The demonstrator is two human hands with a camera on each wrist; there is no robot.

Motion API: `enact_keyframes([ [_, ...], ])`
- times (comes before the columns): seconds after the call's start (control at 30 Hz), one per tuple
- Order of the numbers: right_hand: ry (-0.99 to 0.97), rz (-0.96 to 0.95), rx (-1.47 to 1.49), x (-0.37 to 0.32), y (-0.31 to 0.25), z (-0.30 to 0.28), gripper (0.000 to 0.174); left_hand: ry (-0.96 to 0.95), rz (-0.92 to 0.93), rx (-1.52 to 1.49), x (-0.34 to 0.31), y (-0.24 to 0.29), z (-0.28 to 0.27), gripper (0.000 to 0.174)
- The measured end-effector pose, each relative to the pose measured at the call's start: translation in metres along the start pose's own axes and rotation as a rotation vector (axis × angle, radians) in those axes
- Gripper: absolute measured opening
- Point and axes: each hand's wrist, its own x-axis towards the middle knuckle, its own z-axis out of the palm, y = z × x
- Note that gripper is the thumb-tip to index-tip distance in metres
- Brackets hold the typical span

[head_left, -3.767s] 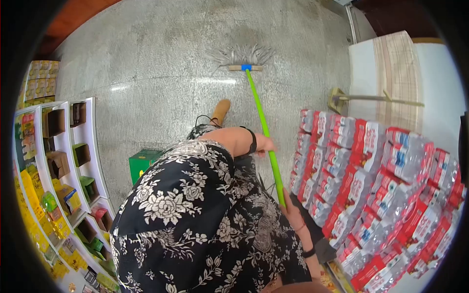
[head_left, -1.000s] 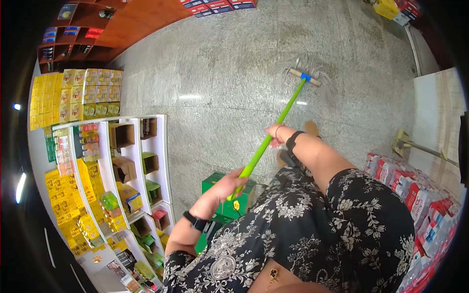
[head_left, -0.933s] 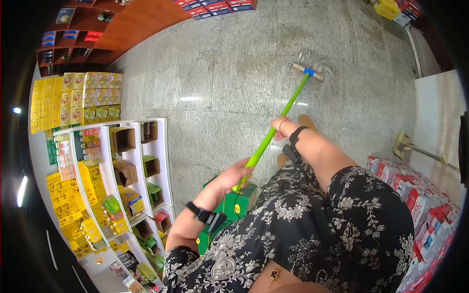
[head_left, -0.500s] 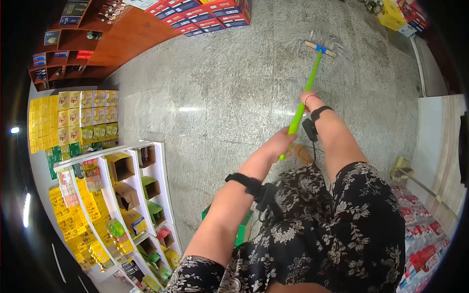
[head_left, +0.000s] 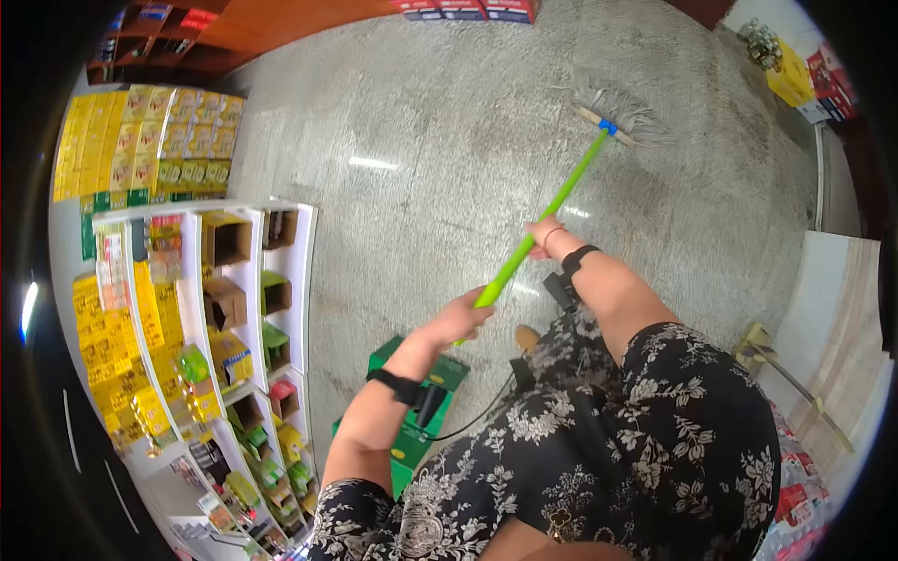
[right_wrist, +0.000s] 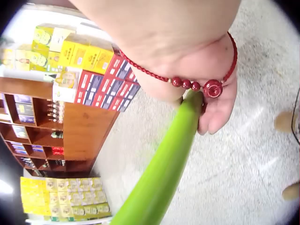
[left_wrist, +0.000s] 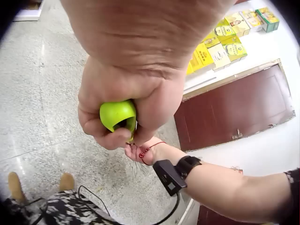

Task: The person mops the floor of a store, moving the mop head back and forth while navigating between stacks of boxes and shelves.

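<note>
A mop with a bright green handle (head_left: pixel 547 210) reaches across the grey speckled floor. Its grey string head (head_left: pixel 613 112) lies flat on the floor far ahead. My left hand (head_left: pixel 463 316) grips the near end of the handle; in the left wrist view the fingers of the left hand (left_wrist: pixel 119 117) curl round the green tip. My right hand (head_left: pixel 543 234) holds the handle higher up. In the right wrist view the right hand (right_wrist: pixel 206 105), with a red bead bracelet on its wrist, wraps the green handle (right_wrist: pixel 159 180). Both wrists carry black camera bands.
A white shelf unit (head_left: pixel 299 280) with boxes stands at the left, with stacked yellow cartons (head_left: pixel 140 131) behind it. A green box (head_left: pixel 412 439) sits on the floor by my legs. A second broom (head_left: pixel 781 369) leans on a white counter (head_left: pixel 842 299) at the right.
Both hands have drawn the handle back toward my body and my arms have bent. The mop head has slid nearer over the floor. Before that, the mop swung from right to left.
</note>
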Motion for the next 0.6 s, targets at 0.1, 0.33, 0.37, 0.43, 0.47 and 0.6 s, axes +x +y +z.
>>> enact_keyframes([
  [0.1, -0.369, 0.155, -0.037, -0.01, 0.069, 0.083, 0.042, -0.022, -0.081, -0.08, -0.09, -0.08, -0.02, 0.051],
  [0.33, -0.828, 0.284, -0.479, -0.095, 0.146, 0.218, 0.054, 0.157, -0.228, -0.34, -0.249, -0.229, -0.008, 0.052],
  [0.37, -0.834, 0.287, -0.485, -0.1, 0.15, 0.229, 0.054, 0.162, -0.23, -0.347, -0.258, -0.238, -0.003, 0.052],
  [0.43, -0.836, 0.312, -0.616, -0.105, 0.153, 0.242, 0.053, 0.186, -0.228, -0.432, -0.264, -0.245, 0.01, 0.053],
  [0.47, -0.804, 0.316, -0.65, -0.106, 0.152, 0.245, 0.054, 0.154, -0.214, -0.483, -0.259, -0.244, 0.011, 0.052],
  [0.6, -0.626, 0.173, -0.655, -0.094, 0.113, 0.231, 0.05, 0.184, -0.188, -0.392, -0.225, -0.199, -0.008, 0.046],
])
